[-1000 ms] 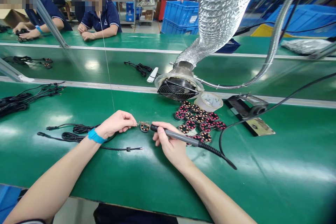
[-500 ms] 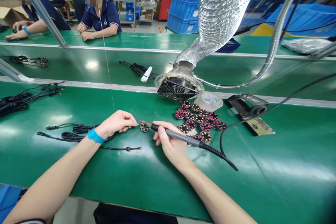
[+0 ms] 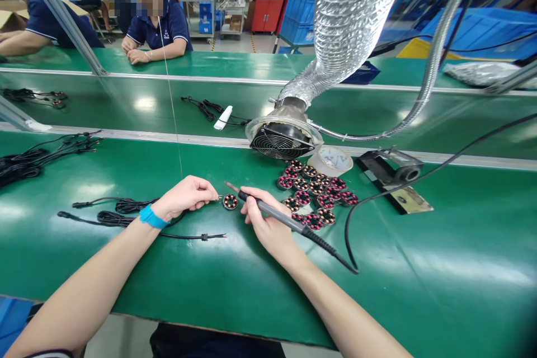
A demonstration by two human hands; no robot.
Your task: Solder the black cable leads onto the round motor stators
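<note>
My left hand [image 3: 184,197], with a blue wristband, pinches the bare end of a thin black cable [image 3: 126,207] and holds it against a small round coil part [image 3: 230,201] on the green bench. My right hand [image 3: 262,224] grips a soldering iron [image 3: 277,213] like a pen. Its tip points up and left, lifted just above and behind the coil part. The iron's black cord [image 3: 348,235] loops off to the right. A cluster of several similar coil parts [image 3: 314,193] lies just right of my right hand.
A fume extractor fan [image 3: 281,142] on a silver flexible duct [image 3: 348,17] hangs behind the coils, beside a tape roll [image 3: 331,160] and an iron stand [image 3: 394,179]. Black cable bundles [image 3: 37,156] lie at left. Other people [image 3: 155,22] sit across the conveyor.
The soldering iron's tip has lifted off the coil part and moved slightly up and back. My left hand stays in place holding the wire. Items on the middle belt have drifted left.
</note>
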